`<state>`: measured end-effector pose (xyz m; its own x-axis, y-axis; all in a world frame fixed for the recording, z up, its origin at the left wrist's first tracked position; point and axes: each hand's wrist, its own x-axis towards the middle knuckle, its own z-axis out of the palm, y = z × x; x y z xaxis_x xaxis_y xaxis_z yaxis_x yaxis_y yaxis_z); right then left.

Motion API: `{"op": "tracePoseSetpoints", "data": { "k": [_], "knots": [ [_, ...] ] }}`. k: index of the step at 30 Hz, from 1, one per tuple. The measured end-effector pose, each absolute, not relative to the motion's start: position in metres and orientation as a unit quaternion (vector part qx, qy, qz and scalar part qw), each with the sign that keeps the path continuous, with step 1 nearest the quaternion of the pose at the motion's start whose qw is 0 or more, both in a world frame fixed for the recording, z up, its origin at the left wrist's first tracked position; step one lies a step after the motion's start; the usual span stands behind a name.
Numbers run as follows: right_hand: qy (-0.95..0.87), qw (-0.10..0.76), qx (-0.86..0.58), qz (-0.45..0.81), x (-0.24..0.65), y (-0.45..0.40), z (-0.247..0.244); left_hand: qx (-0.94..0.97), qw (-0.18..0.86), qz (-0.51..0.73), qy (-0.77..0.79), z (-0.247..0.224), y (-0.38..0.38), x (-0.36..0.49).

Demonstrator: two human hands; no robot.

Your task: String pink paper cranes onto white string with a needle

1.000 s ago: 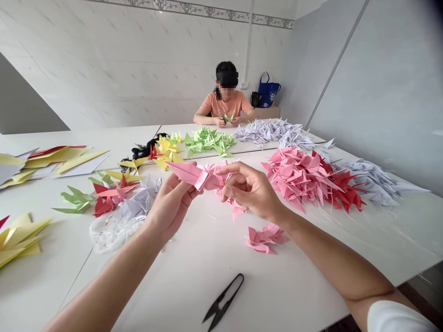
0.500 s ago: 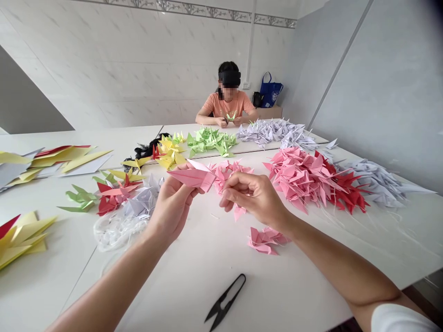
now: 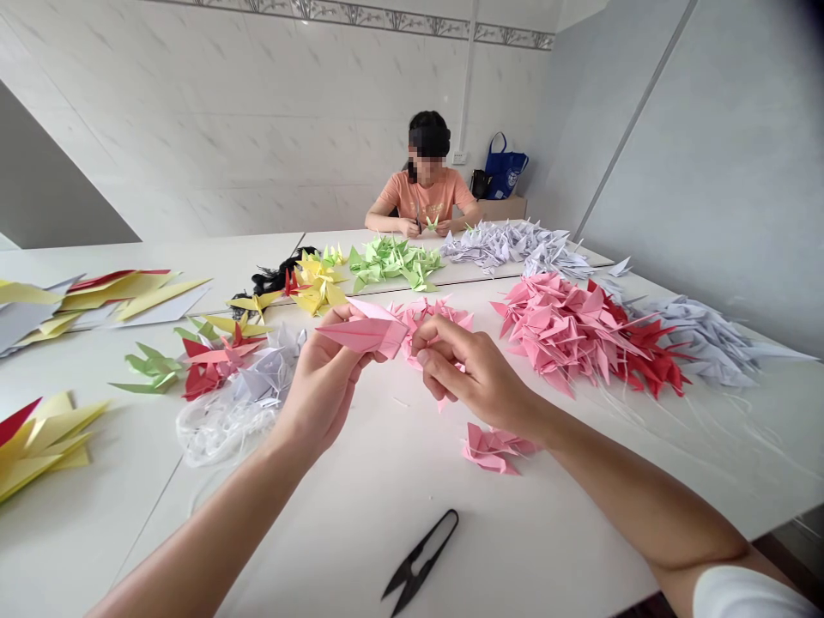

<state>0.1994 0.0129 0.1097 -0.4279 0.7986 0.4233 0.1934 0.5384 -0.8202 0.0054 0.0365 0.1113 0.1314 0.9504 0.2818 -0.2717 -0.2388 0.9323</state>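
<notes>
My left hand (image 3: 322,382) grips a pink folded paper crane (image 3: 366,333) by its underside, raised above the table, with a pointed wing toward the left. Just right of the crane, my right hand (image 3: 467,365) has thumb and forefinger pressed together; whatever is between them is too small to make out. Behind both hands lie more pink paper cranes (image 3: 439,311), partly hidden. A few pink cranes (image 3: 493,448) rest on the table below my right hand. Near me lie black thread snips (image 3: 421,558), blades toward me.
Heaps of pink (image 3: 560,330), red (image 3: 657,360), white (image 3: 515,245) and green cranes (image 3: 394,262) cover the far and right table. At left are a white string bundle (image 3: 222,429), mixed cranes (image 3: 219,356) and coloured paper (image 3: 51,442). A person (image 3: 428,193) sits opposite, handling a green crane.
My right hand has shifted slightly right, its fingers still pinched. The pink crane in my left hand has tilted a little and moved slightly right.
</notes>
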Motion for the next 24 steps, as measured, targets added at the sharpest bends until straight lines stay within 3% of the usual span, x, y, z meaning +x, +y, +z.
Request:
{"op": "tracePoseSetpoints", "data": {
  "k": [24],
  "knots": [
    [-0.768,0.407,-0.364,0.335,0.1986,0.0111,0.1109,0.577,0.469,0.599,0.298,0.1135,0.0336,0.0059]
  ]
}}
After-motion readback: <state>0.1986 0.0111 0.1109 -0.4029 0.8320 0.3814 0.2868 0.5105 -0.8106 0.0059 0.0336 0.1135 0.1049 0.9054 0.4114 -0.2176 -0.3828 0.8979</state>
